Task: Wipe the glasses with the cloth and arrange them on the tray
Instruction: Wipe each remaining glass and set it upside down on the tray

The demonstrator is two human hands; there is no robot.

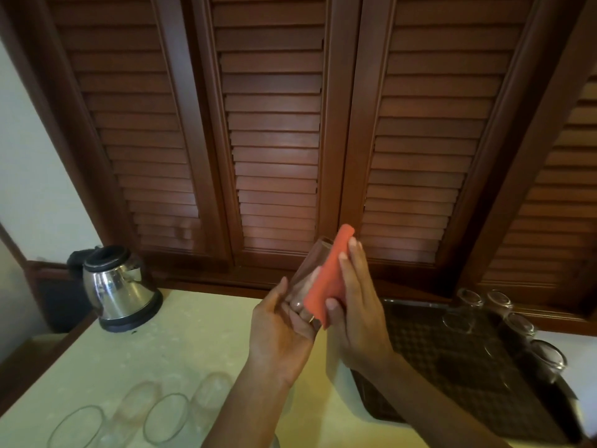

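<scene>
Fingers (298, 310) of the left hand (281, 331) are wrapped round the base of a clear glass (307, 270), clamped on it and holding it up over the worktop (193, 344), tilted with its open mouth toward 1 o'clock. One of these fingers wears a thin ring. Against the glass's right side lies an orange cloth (326, 279), folded into a long strip that runs the length of the glass and rises past its rim. The right hand (355, 318) presses this cloth onto the glass, its fingers (347, 266) laid flat and close together along the strip, thumb at the cloth's lower end.

At 3 o'clock from the held glass sits a dark tray (452, 367) with a woven-look liner, resting on the worktop. Five glasses (513, 324) stand upside down on it, grouped toward its far right corner, at 2 to 3 o'clock. At 7 o'clock, near the worktop's front edge, several more clear glasses (166, 418) stand close together with their mouths up; the lowest are cut off by the frame. At 9 o'clock a steel kettle (119, 286) with a black lid ring and base stands near the worktop's far left corner. Behind everything, at 12 o'clock, are brown louvred wooden doors (274, 140).
</scene>
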